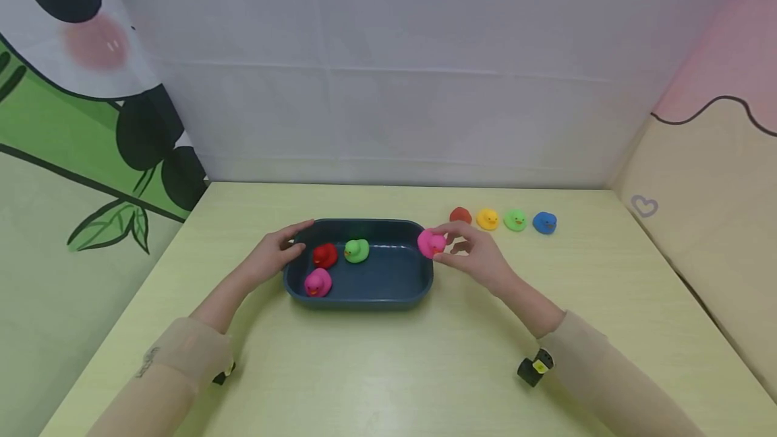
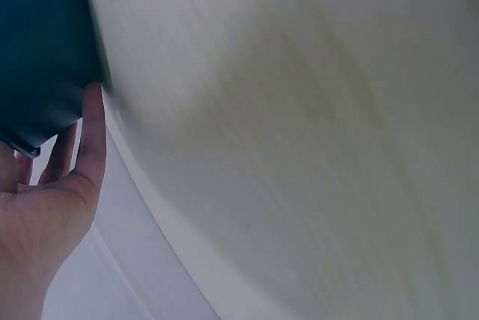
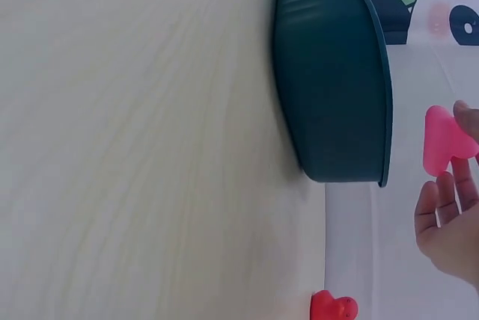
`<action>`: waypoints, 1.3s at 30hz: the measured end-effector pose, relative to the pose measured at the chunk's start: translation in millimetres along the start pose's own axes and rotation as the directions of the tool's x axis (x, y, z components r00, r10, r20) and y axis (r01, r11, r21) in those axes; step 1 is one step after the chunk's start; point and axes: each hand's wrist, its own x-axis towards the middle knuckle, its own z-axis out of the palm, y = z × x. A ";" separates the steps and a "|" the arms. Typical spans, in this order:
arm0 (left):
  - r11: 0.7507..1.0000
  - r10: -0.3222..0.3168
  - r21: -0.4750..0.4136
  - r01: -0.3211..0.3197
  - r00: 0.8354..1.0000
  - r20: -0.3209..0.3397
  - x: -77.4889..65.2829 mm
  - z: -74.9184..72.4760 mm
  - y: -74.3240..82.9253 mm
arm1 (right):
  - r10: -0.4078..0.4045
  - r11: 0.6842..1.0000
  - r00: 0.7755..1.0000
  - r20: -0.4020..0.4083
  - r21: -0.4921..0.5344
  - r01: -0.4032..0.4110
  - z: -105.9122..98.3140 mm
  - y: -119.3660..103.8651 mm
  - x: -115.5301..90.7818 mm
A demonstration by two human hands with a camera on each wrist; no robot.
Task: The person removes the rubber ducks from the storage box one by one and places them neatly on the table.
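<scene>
A dark blue tray (image 1: 388,278) sits on the table, and my left hand (image 1: 273,255) holds its left end, thumb over the rim. In the left wrist view, the fingers (image 2: 93,133) of that hand lie against the tray's outer wall. My right hand (image 1: 479,260) pinches a pink rubber duck (image 1: 429,243) between thumb and fingertips at the tray's right rim. The right wrist view has this duck above rim height, apart from the tray (image 3: 333,81). Inside the tray, toward the left, are a red duck (image 1: 324,256), a green duck (image 1: 357,251) and another pink duck (image 1: 318,283).
Behind the right hand, a row on the table has a red duck (image 1: 461,214), a yellow duck (image 1: 487,219), a green duck (image 1: 515,220) and a blue duck (image 1: 545,223). A pale cloth wall (image 1: 388,120) stands along the table's back edge, with printed panels at both sides.
</scene>
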 end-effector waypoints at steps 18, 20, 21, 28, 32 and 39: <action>1.000 0.003 -0.024 -0.003 1.000 0.016 1.8 0.5 -1.0 | 0.095 0.993 0.993 -0.065 -0.064 -0.099 -28.1 24.1 -3.2; 1.000 0.001 -0.030 0.000 1.000 0.017 1.4 -0.3 -1.9 | 0.103 0.991 0.992 -0.071 -0.074 -0.108 -29.1 26.5 -2.8; 1.000 0.000 -0.027 0.000 1.000 0.019 1.3 -0.4 -2.4 | 0.105 0.991 0.992 -0.073 -0.080 -0.110 -29.5 28.1 -2.6; 1.000 -0.007 -0.015 0.008 0.999 0.041 -0.5 -1.9 -1.5 | 0.133 0.984 0.987 -0.085 -0.111 -0.142 -30.9 37.7 -1.1; 0.999 -0.023 -0.039 0.026 0.998 0.060 0.1 -5.1 -1.9 | 0.163 0.977 0.983 -0.079 -0.125 -0.172 -32.2 44.2 2.2; 0.994 -0.083 -0.064 0.091 0.989 0.123 4.6 -12.0 -7.5 | 0.222 0.958 0.973 -0.065 -0.174 -0.230 -38.0 53.2 7.2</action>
